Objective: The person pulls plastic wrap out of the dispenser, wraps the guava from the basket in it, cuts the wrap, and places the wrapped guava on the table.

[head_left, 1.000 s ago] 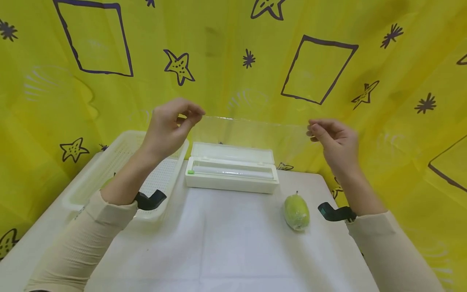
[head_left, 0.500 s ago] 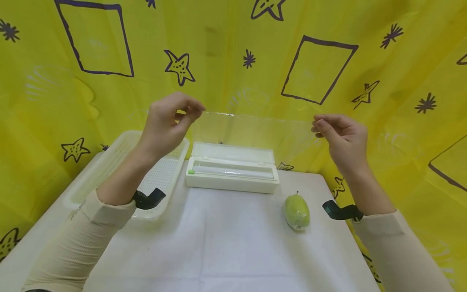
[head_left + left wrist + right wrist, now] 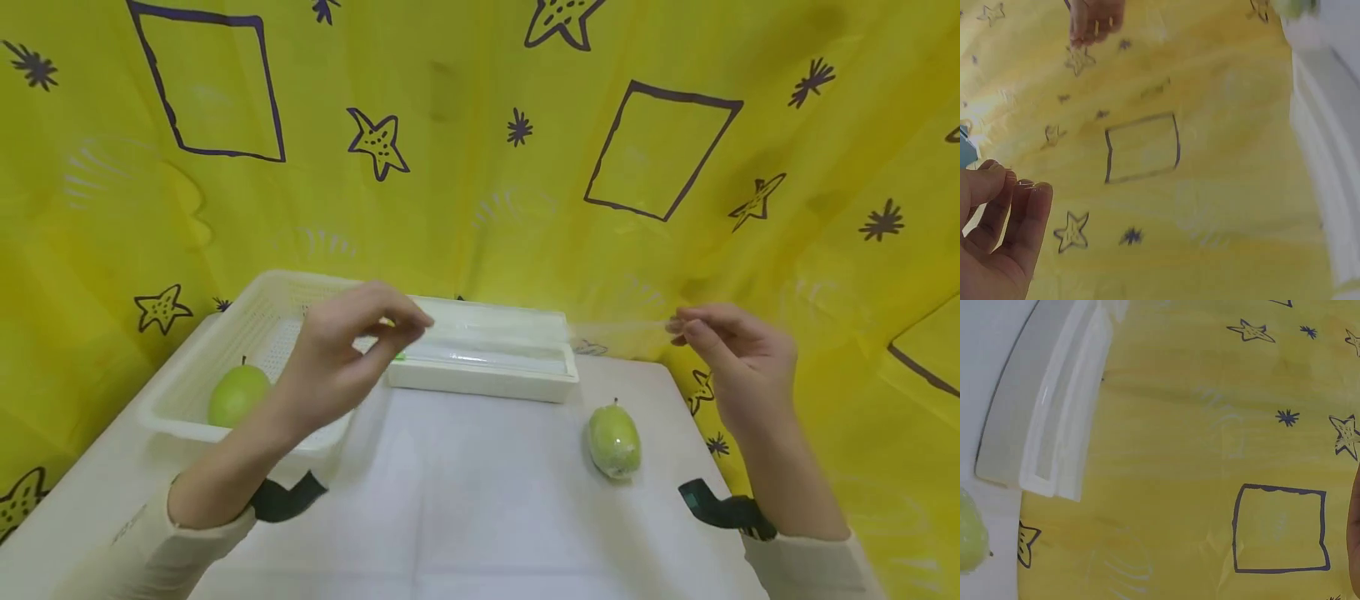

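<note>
A thin sheet of clear plastic wrap (image 3: 622,327) stretches between my two hands, above the table. My left hand (image 3: 352,354) pinches one corner between thumb and fingertips; in the left wrist view this hand (image 3: 1004,231) shows a bit of film at the fingertips. The other corner is pinched by my right hand (image 3: 750,358), farther right and at about the same height. Behind the film stands a white plastic-wrap dispenser (image 3: 480,382), its lid up and a roll inside. A pear (image 3: 614,442) covered in wrap lies on the table, below and left of the right hand.
On the left, a white perforated basket (image 3: 172,427) holds a green pear (image 3: 238,395), partly hidden by my left forearm. A white cloth covers the table (image 3: 487,508). The yellow patterned curtain (image 3: 465,192) hangs close behind the dispenser.
Both hands have come down with the plastic wrap, and the right hand has shifted right. The film now hangs in front of the dispenser lid. The basket's pear has come into clearer view.
</note>
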### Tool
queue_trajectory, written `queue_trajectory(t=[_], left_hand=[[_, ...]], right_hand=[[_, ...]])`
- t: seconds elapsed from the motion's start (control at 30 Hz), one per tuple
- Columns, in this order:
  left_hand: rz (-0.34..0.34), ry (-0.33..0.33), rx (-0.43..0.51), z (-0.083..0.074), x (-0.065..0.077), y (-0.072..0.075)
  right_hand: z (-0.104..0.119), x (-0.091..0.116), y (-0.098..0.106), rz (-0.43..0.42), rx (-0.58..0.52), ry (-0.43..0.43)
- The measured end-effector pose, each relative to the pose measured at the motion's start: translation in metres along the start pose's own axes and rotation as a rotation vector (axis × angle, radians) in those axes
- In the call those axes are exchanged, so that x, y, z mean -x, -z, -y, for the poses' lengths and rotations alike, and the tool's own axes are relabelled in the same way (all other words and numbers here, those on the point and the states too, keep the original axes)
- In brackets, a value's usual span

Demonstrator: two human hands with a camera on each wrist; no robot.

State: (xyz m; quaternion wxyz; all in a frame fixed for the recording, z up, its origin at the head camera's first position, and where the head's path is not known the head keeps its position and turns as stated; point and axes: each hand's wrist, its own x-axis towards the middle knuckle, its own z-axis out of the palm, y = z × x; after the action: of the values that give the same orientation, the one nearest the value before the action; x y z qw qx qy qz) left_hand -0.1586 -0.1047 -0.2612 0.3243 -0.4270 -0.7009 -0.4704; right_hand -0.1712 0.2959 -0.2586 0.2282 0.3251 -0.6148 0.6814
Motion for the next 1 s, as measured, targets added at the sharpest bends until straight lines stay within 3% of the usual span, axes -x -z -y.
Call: queue_trajectory(t=[0.13, 0.27, 0.43, 0.57, 0.7, 0.83, 1.0], left_hand=[[0.026, 0.007, 0.143, -0.017, 0.034, -0.015], [0.076, 0.021, 0.288, -0.025, 0.071, -0.027], [0.158, 0.138, 0.432, -0.026, 0.115, -0.04], [0.216, 0.217, 0.519, -0.022, 0.143, -0.05], [0.273, 0.301, 0.629, -0.017, 0.162, -0.063], [0.318, 0.41, 0.736, -0.013, 0.17, -0.079], [0.383, 0.469, 0.807, -0.005, 0.18, -0.102]], right_hand=[[0.0, 0.032, 0.003, 0.057, -0.125, 0.047], [0.0, 0.059, 0.002, 0.115, -0.237, 0.081], [0.0, 0.087, -0.003, 0.186, -0.313, 0.139], [0.0, 0.103, -0.006, 0.21, -0.294, 0.13], [0.0, 0.116, -0.005, 0.237, -0.312, 0.121], [-0.001, 0.123, -0.002, 0.22, -0.348, 0.121], [-0.004, 0.128, -0.001, 0.184, -0.385, 0.108]])
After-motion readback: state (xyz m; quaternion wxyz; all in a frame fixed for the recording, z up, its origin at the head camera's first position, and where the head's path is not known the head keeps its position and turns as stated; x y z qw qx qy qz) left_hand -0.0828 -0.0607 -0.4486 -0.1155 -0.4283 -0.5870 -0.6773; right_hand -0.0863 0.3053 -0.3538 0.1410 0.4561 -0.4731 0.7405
